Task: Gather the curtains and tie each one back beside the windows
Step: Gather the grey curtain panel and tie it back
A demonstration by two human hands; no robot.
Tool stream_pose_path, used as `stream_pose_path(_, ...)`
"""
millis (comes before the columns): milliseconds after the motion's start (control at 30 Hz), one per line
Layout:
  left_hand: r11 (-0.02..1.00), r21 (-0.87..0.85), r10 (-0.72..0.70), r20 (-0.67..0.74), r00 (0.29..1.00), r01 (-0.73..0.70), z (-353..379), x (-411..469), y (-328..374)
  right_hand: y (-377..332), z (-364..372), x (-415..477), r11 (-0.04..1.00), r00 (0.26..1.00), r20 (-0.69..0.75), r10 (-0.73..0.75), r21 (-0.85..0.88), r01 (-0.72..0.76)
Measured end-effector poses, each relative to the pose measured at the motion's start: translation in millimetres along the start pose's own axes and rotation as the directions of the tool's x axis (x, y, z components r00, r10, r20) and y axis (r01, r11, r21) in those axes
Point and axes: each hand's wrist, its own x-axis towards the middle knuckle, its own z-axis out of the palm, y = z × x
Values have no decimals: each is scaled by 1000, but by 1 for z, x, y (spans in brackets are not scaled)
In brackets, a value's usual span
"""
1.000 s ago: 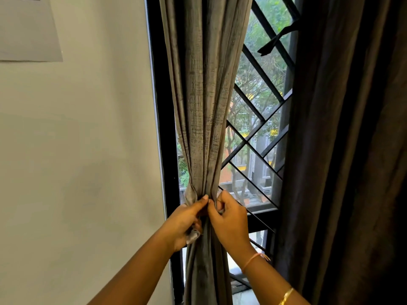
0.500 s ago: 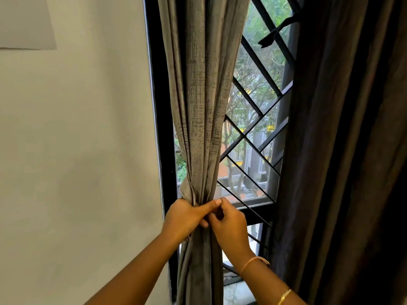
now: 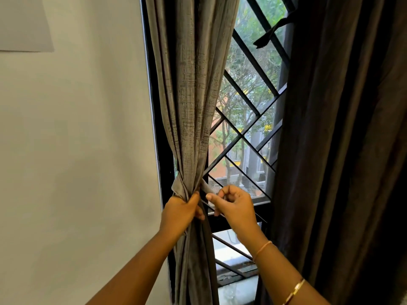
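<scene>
Beside the window frame [image 3: 157, 128], your left hand [image 3: 181, 213] grips the gathered grey curtain [image 3: 193, 95], arm reaching up; your right hand [image 3: 235, 208], curled, pinches the tie strip [image 3: 206, 188].

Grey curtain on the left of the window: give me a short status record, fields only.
grey curtain: gathered into a bundle beside the window frame
tie band: wrapped around the bundle, one end drawn out rightward
left hand: grips the bundle at the band
right hand: pinches the band's free end
dark curtain: hangs loose on the right
</scene>
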Motion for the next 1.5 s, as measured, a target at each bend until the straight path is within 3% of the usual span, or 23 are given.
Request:
stream_pose_path(100, 930, -314, -155, 134, 979, 191, 3, -3, 5, 1, 7, -7, 999, 997, 76, 28, -36, -25)
stream_pose_path(200, 709, -592, -207, 344, 916, 383, 4, -13, 6, 8, 14, -18, 995, 997, 72, 19, -103, -11)
stream_pose_path(300, 592, -683, -217, 375, 901, 427, 3, -18, 2, 17, 13, -28, 973, 1000, -10, -27, -228, 24)
stream_pose_path(433, 587, -721, -173, 331, 928, 367, 2, -21, -2, 26, 18, -43, 978, 998, -65, -11, -208, -2)
stream_pose_path(600, 428, -806, -72, 420, 905, 409, -3, -32, -8, 31, 24, -52, 965, 997, -77, -8, -260, -12)
stream_pose_path(733, 551, -747, -55, 411, 910, 371, -9, -32, -10, 14, 25, -43, 933, 995, 82, 64, -358, -31)
stream_pose_path(833, 556, -765, -76, 342, 937, 325, -13, -27, -11, -5, 17, -29, 918, 947, 280, 156, -394, -35)
stream_pose_path(900, 592, -752, -71, 310, 948, 290, -16, -26, -9, -16, 14, -23, 927, 973, 223, 64, -373, 25)
stream_pose_path(967, 686, -686, -44, 293, 955, 242, -16, -29, -7, -25, 17, -18, 916, 991, 104, -88, -382, 121)
stream_pose_path(1000, 738, -643, -15, 292, 956, 208, -15, -32, -3, -30, 22, -16, 894, 986, 111, -121, -420, 157)
stream_pose_path(1067, 806, -576, 50, 297, 954, 137, -8, -39, 1, -33, 33, -14, 808, 980, 187, -73, -565, 168)
stream_pose_path(1167, 887, -461, 111, 303, 946, 43, -6, -45, 3, -29, 45, -12, 694, 983, 180, -24, -705, 146)
stream_pose_path(1267, 953, -304, 127, 370, 920, -9, -17, -41, 3, -31, 39, -8, 733, 984, 174, -41, -664, 147)
stream_pose_path(1367, 969, -244, 85, 468, 880, 35, -38, -33, 2, -35, 25, -1, 838, 990, 132, -40, -535, 105)
stream_pose_path(1433, 978, -206, 129, 429, 894, -42, -47, -26, 4, -36, 22, -1, 865, 990, 125, -61, -489, 115)
stream_pose_path(1500, 972, -20, 230, 281, 932, -234, -52, -20, 7, -34, 22, -3, 862, 989, 122, -85, -488, 135)
